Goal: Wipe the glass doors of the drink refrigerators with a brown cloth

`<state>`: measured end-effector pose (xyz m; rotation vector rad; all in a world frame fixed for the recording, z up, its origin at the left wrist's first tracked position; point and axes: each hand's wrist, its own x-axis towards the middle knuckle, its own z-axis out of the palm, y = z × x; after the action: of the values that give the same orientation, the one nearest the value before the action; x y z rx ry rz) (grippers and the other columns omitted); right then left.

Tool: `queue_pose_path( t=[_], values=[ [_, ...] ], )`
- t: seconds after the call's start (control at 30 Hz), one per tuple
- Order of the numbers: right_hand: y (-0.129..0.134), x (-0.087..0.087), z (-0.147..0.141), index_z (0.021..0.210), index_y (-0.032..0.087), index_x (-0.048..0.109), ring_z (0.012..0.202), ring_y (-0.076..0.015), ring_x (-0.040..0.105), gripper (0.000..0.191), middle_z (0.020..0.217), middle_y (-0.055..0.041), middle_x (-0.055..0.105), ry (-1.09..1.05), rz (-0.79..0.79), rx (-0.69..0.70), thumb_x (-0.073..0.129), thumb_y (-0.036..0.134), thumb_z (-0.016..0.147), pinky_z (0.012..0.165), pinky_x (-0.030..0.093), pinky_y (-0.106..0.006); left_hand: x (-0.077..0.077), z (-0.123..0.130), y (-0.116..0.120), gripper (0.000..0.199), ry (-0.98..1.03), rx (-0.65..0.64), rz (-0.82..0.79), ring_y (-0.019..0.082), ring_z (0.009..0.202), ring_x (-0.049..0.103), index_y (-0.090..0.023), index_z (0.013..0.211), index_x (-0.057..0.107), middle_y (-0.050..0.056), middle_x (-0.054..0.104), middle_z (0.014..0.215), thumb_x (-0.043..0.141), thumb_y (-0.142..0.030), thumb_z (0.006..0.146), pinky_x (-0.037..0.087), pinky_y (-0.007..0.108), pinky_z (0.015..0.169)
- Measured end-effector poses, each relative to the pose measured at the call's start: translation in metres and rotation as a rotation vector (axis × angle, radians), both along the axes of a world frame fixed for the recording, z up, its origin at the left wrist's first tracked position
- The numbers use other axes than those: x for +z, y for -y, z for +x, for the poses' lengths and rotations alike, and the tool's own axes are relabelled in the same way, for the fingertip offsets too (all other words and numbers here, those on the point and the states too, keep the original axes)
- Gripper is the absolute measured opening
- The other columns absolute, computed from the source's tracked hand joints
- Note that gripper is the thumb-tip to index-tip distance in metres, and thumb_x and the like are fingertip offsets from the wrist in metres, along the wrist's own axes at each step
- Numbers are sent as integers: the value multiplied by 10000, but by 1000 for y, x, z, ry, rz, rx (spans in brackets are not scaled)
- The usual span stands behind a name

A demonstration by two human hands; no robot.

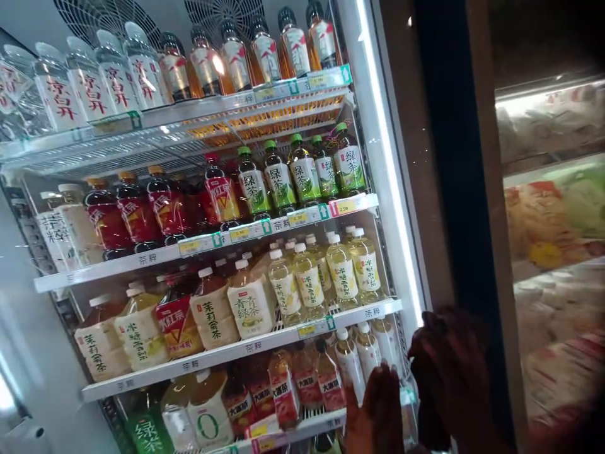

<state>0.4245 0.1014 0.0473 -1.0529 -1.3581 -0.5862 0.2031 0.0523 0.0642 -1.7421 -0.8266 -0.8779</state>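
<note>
At the bottom, right of centre, my left hand [373, 413] is raised in front of the lower shelves, fingers stretched upward and nothing visible in it. Farther right, my right hand [451, 372] is dark and partly blurred beside the bright strip at the cooler's edge, fingers extended. A darker shape beside it may be its reflection; contact with the glass is unclear. Nearest my left hand are white-labelled bottles [350, 359] and red-labelled bottles [329, 378]. Pale yellow drinks [341, 271] stand one shelf higher.
Tilted cooler shelves [255, 347] hold several rows of drinks, including green-capped bottles [305, 173] and clear water bottles [57, 91]. A dark vertical frame [463, 157] separates them from shelves of bagged goods [558, 221] at right.
</note>
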Motion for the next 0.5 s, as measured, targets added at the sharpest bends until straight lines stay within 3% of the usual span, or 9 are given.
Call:
queue_pose_path(
  t=[0.1, 0.2, 0.27, 0.33, 0.5],
  values=[
    [7, 2, -8, 1542, 687, 301, 1576, -466, 282, 796, 1743, 171, 227, 32, -21, -36, 565, 295, 901, 1096, 500, -803, 8, 7, 8, 772, 96, -106, 4, 222, 1603, 353, -153, 1258, 787, 63, 586, 1552, 306, -709, 1024, 228, 367, 1365],
    [9, 15, -15, 1603, 596, 295, 1597, -493, 225, 756, 1768, 86, 212, -12, -14, -60, 556, 340, 941, 1113, 424, -866, 22, 14, 9, 790, 162, -184, 49, 199, 1560, 431, -166, 1210, 807, 46, 614, 1527, 222, -672, 1051, 301, 342, 1340],
    [9, 30, -25, 1634, 494, 330, 1599, -510, 219, 715, 1768, 14, 237, -79, -8, -84, 546, 376, 963, 1132, 362, -894, 33, 19, 4, 740, 164, -216, 96, 204, 1548, 453, -190, 1181, 819, 46, 640, 1503, 287, -684, 1035, 345, 338, 1321],
    [10, 38, -33, 1614, 471, 392, 1591, -501, 264, 680, 1729, -16, 340, -93, -9, -91, 543, 386, 956, 1134, 370, -881, 42, 24, -3, 672, 158, -200, 138, 225, 1550, 451, -211, 1153, 829, 60, 675, 1465, 399, -703, 996, 362, 345, 1314],
    [14, 39, -17, 1447, 577, 558, 1345, -450, 615, 688, 1468, 8, 653, 186, 34, 57, 649, 331, 811, 943, 590, -714, 40, 38, -24, 277, 280, -123, 284, 205, 1559, 435, -299, 1018, 845, -16, 690, 1423, 614, -438, 956, 309, 376, 1349]
  ],
)
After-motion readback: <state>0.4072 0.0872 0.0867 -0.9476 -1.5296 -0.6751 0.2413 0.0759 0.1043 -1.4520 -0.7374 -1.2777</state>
